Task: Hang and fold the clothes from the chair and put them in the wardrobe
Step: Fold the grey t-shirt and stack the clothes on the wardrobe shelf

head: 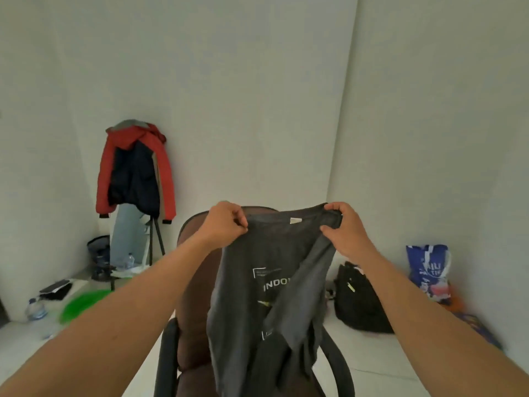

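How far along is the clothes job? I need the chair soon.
Nothing looks finished here. In hand: left hand and right hand hold a grey T-shirt up by its top edge above the brown chair. Folding and storing remain; no wardrobe is in view.

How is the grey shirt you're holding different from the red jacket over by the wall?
The grey T-shirt is held up over the chair by the left hand and right hand; the red jacket hangs on a stand, untouched. The T-shirt is thin, dark grey, with white print; the jacket is puffy, red outside and dark inside. The T-shirt is close; the jacket is by the wall. Both are clothes hanging down.
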The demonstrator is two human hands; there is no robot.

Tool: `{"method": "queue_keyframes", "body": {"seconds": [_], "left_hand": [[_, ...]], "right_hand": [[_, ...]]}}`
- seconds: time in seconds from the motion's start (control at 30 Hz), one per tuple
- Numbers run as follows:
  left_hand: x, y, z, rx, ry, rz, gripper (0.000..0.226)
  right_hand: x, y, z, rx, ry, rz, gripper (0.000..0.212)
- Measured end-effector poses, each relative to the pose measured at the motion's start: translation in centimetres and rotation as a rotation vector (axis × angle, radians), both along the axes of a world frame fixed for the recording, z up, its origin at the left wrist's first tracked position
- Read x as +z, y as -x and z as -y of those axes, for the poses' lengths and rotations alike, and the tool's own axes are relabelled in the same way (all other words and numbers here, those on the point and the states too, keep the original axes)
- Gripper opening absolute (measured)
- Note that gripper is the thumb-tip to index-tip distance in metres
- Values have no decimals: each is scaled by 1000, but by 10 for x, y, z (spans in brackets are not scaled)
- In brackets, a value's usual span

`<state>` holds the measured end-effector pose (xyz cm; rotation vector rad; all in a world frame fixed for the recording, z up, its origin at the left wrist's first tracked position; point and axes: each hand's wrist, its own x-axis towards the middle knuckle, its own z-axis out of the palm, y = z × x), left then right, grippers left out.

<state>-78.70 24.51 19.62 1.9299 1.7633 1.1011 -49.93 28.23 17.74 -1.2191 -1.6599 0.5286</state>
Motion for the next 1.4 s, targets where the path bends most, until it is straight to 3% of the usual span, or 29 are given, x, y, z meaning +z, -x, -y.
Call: {"method": "queue_keyframes", "body": {"seconds": [0.13,0.27,0.37,0.5,0.6,0.73,0.87,0.97,1.23,1.4], "left_hand": [[80,-6,7,6,-116,-175,33],[155,-7,27,7,-322,-279,31],[199,-6,44,35,-500,-290,30],[243,3,66,-69,-646,-159,38],[269,9,84,-123,-646,-147,38],[289,13,99,-140,-585,-286,32],[293,16,109,-106,-500,-482,38],[295,17,113,-93,-511,-536,41],[295,16,118,-132,-693,-335,32],[294,22,107,-78,-645,-492,45]], "right_hand": [[70,-26,18,7,-131,173,51],[147,-44,35,-26,-309,121,47],[196,-53,50,-43,-359,63,28],[249,-62,70,-49,-475,22,11],[272,-70,87,-66,-532,33,17],[287,-76,103,-20,-497,221,42],[292,-77,113,-4,-440,384,29],[292,-79,118,-24,-470,319,19],[292,-78,116,-25,-426,127,14],[293,-76,111,-5,-407,132,14]]}}
